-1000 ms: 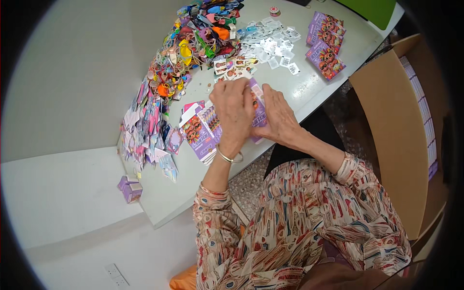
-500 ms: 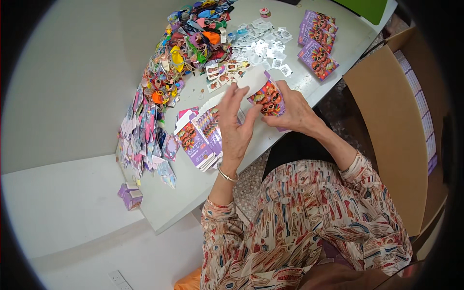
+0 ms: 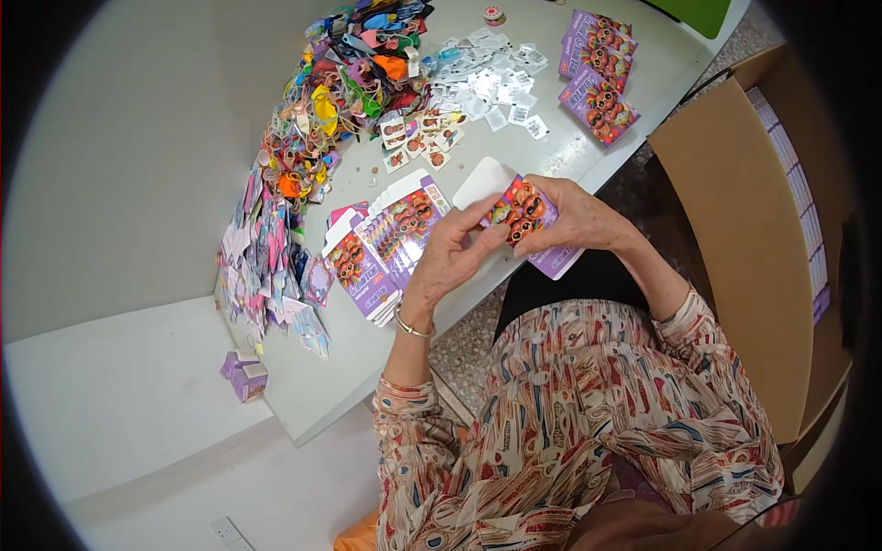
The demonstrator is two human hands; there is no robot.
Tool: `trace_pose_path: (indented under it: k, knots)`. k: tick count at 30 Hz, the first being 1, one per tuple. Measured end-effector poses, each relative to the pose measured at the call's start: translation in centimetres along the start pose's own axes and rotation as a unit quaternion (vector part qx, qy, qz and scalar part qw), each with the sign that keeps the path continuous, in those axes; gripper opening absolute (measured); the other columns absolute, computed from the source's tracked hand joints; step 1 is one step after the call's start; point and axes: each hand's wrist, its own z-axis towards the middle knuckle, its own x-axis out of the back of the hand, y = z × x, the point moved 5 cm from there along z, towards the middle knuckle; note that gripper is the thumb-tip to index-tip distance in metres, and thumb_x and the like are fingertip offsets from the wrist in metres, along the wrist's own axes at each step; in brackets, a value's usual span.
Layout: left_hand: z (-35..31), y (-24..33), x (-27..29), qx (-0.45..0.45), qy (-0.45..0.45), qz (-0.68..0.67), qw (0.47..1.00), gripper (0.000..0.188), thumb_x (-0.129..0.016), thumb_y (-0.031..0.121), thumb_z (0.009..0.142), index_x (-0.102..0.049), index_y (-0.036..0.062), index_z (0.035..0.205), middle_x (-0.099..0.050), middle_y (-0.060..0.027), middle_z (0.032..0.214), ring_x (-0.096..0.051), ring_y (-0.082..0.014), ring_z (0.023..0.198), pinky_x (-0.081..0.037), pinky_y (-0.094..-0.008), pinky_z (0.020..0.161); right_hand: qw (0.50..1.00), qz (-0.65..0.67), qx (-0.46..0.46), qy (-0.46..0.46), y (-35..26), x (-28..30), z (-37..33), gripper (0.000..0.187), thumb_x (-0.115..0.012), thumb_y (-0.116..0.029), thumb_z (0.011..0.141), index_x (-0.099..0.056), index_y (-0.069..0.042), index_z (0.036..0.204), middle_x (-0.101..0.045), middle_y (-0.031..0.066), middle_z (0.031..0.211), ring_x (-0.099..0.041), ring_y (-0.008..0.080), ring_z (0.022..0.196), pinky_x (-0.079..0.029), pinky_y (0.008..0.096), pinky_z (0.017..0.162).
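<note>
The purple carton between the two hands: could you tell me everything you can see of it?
The purple carton looks like thin, printed cardboard. Its face shows colourful cartoon characters with reddish-orange faces. A plain white flap sticks out at its upper left, and a purple printed part extends at its lower right. It is held slantwise near the edge of the pale table, the left hand at its left side, the right hand at its right. Fingers hide parts of it; its inside cannot be seen.

Left hand [image 3: 450,260]: fingers were spread, now pinch box [image 3: 521,211] at its 8 o'clock side.
Box: has moved toward 5 o'clock.
</note>
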Motion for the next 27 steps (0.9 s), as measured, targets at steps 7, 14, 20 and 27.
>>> trace_pose_path:
  k: [7, 14, 20, 27]
  knots:
    - [0.6, 2.2, 0.2, 0.046, -0.081, 0.132, 0.987, 0.08, -0.074, 0.026, 0.083, -0.031, 0.0141, 0.149, -0.058, -0.016, 0.13, -0.064, -0.025, 0.101, -0.052, -0.0355, 0.085, 0.999, -0.014, 0.024, -0.027, -0.1, 0.3, -0.1, 0.05, -0.085, -0.025, 0.067, -0.06, 0.0, 0.102, -0.067, 0.0081, 0.089, -0.061, 0.0146, 0.081, -0.05, 0.0297, 0.075]
    - [-0.8, 0.4, -1.0, 0.018, -0.066, 0.158, 0.985, 0.077, -0.074, 0.026, 0.083, -0.034, 0.0137, 0.147, -0.059, -0.0163, 0.126, -0.064, -0.0296, 0.102, -0.052, -0.0381, 0.086, 0.999, 0.011, 0.022, -0.046, 0.3, 0.1, 0.0, 0.047, -0.083, -0.024, 0.069, -0.059, 0.0, 0.102, -0.066, 0.0078, 0.089, -0.061, 0.0137, 0.079, -0.05, 0.0292, 0.074]
    - [-0.4, 2.7, -1.3, 0.021, 0.069, 0.084, 0.994, 0.072, -0.071, 0.014, 0.083, -0.035, 0.0052, 0.144, -0.047, -0.0193, 0.14, -0.054, -0.0346, 0.12, -0.045, -0.0387, 0.1, 0.999, -0.01, 0.026, -0.036, 0.2, 0.4, 0.1, 0.047, -0.083, -0.025, 0.07, -0.058, 0.0, 0.102, -0.065, 0.0088, 0.088, -0.06, 0.0148, 0.08, -0.049, 0.0302, 0.074]
    - [-0.9, 3.1, -2.5, -0.062, 0.065, 0.18, 0.98, 0.069, -0.069, 0.007, 0.082, -0.036, 0.0038, 0.143, -0.043, -0.0195, 0.143, -0.046, -0.0335, 0.13, -0.042, -0.039, 0.104, 0.998, -0.045, 0.043, -0.029, 0.5, 0.5, 0.0, 0.048, -0.083, -0.027, 0.07, -0.059, -0.001, 0.102, -0.065, 0.0096, 0.089, -0.061, 0.0174, 0.082, -0.049, 0.0321, 0.076]
